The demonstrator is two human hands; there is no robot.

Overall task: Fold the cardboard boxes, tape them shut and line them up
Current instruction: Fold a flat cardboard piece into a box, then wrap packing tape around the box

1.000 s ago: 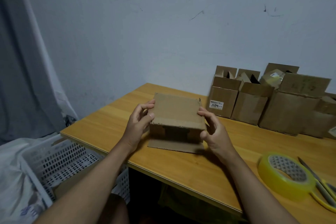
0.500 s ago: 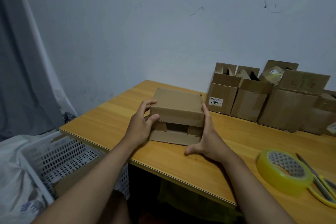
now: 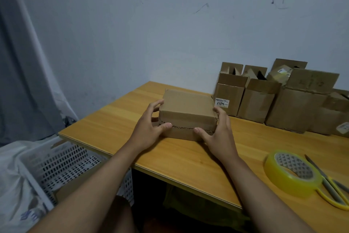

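Observation:
A small brown cardboard box [image 3: 187,108] lies on the wooden table [image 3: 188,157], its front flaps closed along a ragged seam. My left hand [image 3: 149,128] grips its left side, thumb pressing the front seam. My right hand [image 3: 217,134] grips its right side, thumb on the lower front flap. A roll of clear yellowish tape [image 3: 291,173] lies at the right, with yellow-handled scissors [image 3: 329,185] beside it. Several folded cardboard boxes [image 3: 273,100] stand in a row against the wall at the back right.
A white perforated plastic basket [image 3: 62,164] sits below the table's left edge, holding flat cardboard. A grey curtain [image 3: 22,74] hangs at the left. The table's front edge runs diagonally just under my forearms.
The box's front flaps have come together: the lower flap was folded up and the gap closed. My right hand moved from the table to the box's right front corner.

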